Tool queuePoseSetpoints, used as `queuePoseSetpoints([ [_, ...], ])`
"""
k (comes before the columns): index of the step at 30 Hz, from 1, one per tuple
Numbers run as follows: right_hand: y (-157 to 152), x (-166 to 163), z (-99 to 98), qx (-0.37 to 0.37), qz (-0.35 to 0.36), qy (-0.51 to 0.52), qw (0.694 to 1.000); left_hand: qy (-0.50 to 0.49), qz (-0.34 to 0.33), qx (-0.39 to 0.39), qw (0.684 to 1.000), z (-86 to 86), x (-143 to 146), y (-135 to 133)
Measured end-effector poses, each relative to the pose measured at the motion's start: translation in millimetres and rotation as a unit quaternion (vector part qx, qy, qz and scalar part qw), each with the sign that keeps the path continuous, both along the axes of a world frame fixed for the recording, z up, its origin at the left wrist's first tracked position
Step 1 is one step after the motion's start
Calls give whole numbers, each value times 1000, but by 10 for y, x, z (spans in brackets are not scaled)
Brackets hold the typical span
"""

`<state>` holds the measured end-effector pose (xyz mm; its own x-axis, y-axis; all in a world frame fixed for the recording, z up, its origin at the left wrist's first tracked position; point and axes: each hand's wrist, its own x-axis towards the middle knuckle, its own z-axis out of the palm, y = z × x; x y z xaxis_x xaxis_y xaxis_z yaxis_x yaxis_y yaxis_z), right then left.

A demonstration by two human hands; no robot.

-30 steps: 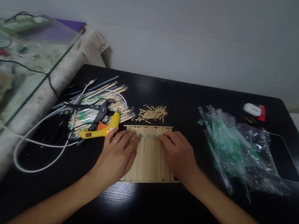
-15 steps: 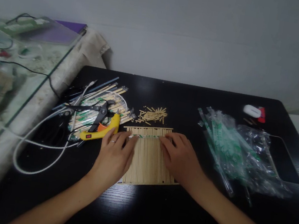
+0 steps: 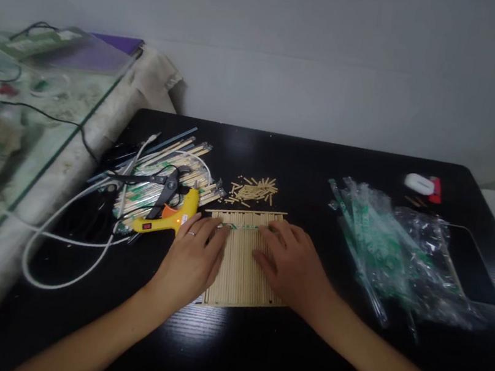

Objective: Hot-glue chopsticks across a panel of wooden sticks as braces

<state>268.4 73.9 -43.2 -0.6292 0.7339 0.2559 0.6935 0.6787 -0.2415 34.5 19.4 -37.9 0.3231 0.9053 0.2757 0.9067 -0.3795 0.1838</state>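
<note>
A flat mat of wooden sticks (image 3: 240, 265) lies on the black table (image 3: 251, 347) in front of me. A thin green-printed wrapped stick (image 3: 241, 227) lies across its upper part. My left hand (image 3: 192, 258) rests on the mat's left side, its fingertips pressing the stick's left end; a ring shows on one finger. My right hand (image 3: 294, 264) lies on the mat's right side, fingers stretched onto the stick's right end. Both hands lie flat, fingers extended, not wrapped round anything.
A yellow glue gun (image 3: 168, 217) lies just left of my left hand, beside black pliers (image 3: 163, 188), wrapped chopsticks (image 3: 154, 184) and a white cable (image 3: 62, 244). Cut stick bits (image 3: 253, 189) lie behind the mat. Empty plastic wrappers (image 3: 387, 243) are heaped at right. A glass tank (image 3: 16, 114) stands left.
My right hand has slid a little leftward over the mat. The left hand has barely moved. The glue gun's nozzle sits slightly higher than before.
</note>
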Motion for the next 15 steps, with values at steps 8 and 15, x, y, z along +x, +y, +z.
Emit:
queuePoseSetpoints([
  [8, 1, 10, 4, 1, 1, -9, 1000, 5, -22, -38, 999, 90, -65, 23],
  [15, 13, 40, 65, -26, 6, -32, 999, 18, -69, -96, 993, 207, -226, 35],
])
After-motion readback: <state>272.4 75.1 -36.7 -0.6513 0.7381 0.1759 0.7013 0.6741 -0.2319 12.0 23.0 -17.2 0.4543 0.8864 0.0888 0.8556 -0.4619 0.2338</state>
